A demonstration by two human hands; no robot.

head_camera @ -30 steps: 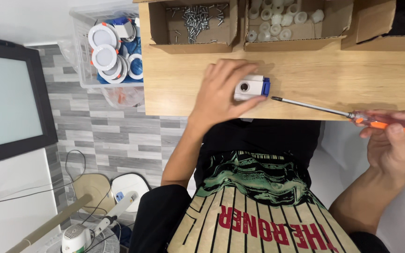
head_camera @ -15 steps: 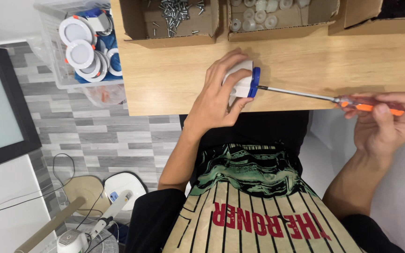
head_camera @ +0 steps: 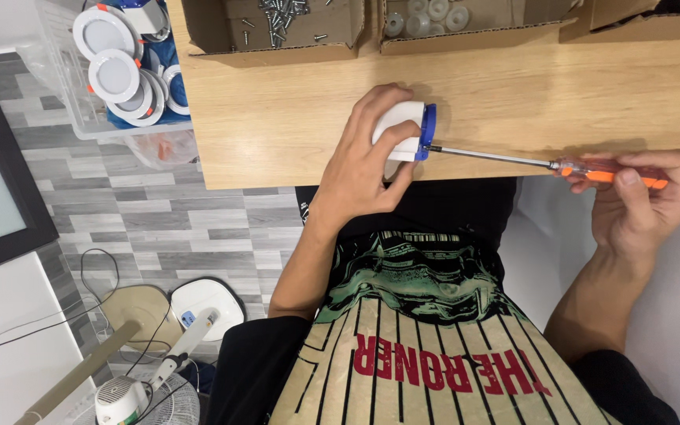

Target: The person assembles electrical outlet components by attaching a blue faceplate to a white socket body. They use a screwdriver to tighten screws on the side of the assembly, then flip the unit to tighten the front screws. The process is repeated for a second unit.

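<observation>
White lamp housing [head_camera: 399, 130] with a blue end cap lies on its side near the front edge of the wooden counter [head_camera: 293, 118], its blue end facing the person's right. The left hand [head_camera: 367, 157] wraps over it from the near side, fingers curled around the white body in a closed grip that pins it to the counter. The screwdriver [head_camera: 528, 161] runs almost level along the counter edge, its thin metal shaft pointing left with the tip touching the blue cap, so the tool's long axis lines up roughly with the axis of the housing. The right hand [head_camera: 639, 197] is well off to the right, beyond the counter's corner, its grip pinching the orange handle between thumb and fingertips. The housing thus lies to the left of the right hand, a full shaft length away, while the left hand is directly on it. At the back of the counter sit a cardboard box of screws [head_camera: 277, 24] and a cardboard box of small white parts [head_camera: 450, 20]. A clear bin of round white lamps [head_camera: 119, 71] stands left of the counter.
</observation>
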